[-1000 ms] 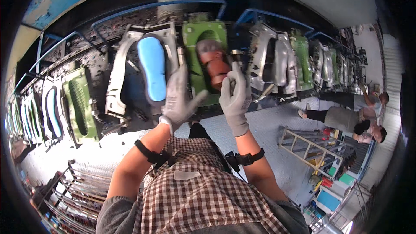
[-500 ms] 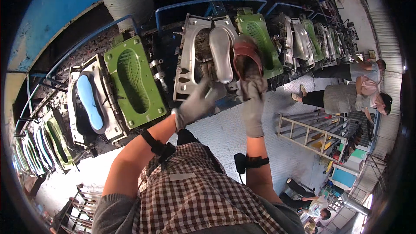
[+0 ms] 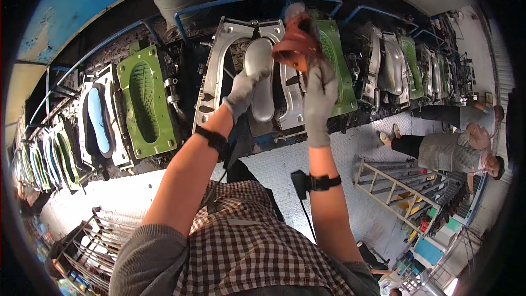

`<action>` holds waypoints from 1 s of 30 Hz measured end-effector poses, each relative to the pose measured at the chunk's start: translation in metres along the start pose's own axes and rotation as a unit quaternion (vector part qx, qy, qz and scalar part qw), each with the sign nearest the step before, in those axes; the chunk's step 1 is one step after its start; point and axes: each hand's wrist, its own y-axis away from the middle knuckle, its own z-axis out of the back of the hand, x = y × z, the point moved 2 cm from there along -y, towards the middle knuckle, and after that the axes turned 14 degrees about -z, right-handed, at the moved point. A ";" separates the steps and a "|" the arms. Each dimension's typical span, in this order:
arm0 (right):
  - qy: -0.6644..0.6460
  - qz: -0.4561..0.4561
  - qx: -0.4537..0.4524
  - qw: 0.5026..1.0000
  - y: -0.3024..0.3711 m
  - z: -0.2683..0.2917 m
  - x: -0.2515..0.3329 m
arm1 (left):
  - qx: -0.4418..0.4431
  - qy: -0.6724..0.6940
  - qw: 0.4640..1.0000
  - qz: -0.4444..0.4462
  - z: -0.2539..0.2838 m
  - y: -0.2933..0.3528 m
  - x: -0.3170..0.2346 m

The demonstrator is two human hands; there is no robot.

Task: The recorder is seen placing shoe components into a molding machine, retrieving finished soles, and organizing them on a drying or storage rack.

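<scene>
In my gloved right hand (image 3: 319, 90) is a reddish-brown shoe upper (image 3: 298, 35), its wide opening turned toward me. It hangs over the right side of an open metal mould (image 3: 219, 49). A smooth silver foot-shaped last (image 3: 263, 103) stands in the middle of that mould. My gloved left hand (image 3: 242, 92) reaches to the left edge of the last, its fingers stretched onto the surface and holding nothing. Behind the shoe upper lies a green sole mould plate (image 3: 337, 71), partly hidden by it and my right hand.
To the left are another green sole plate (image 3: 158, 134) and a mould with a blue-topped last (image 3: 96, 115). More moulds (image 3: 392, 66) continue right. A blue rail (image 3: 235, 1) runs behind. Metal racks (image 3: 386, 192) stand on the floor; people (image 3: 449, 151) are at the right.
My right hand has raised and tipped the shoe upper, bringing its opening toward me. My left hand has moved up onto the last. The view has shifted slightly.
</scene>
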 end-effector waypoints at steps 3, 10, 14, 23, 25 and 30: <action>0.233 0.233 -0.019 0.944 -0.022 -0.021 -0.005 | -0.035 0.032 0.998 -0.048 -0.012 0.034 0.014; 0.371 0.258 0.395 0.800 0.010 -0.036 0.005 | 0.002 -0.003 0.999 0.040 -0.002 0.102 0.017; 0.406 0.232 0.413 0.781 0.055 -0.021 -0.014 | 0.116 -0.123 0.966 0.197 -0.003 0.143 0.041; 0.370 0.116 0.435 0.813 0.041 0.017 0.007 | -0.058 0.148 0.987 0.035 0.004 0.150 0.022; 0.431 0.007 0.379 0.819 0.031 0.001 -0.007 | -0.109 0.232 0.967 -0.004 -0.010 0.127 0.002; 0.333 -0.039 0.351 0.874 0.043 -0.013 -0.061 | -0.169 0.124 0.973 -0.096 -0.014 0.082 0.002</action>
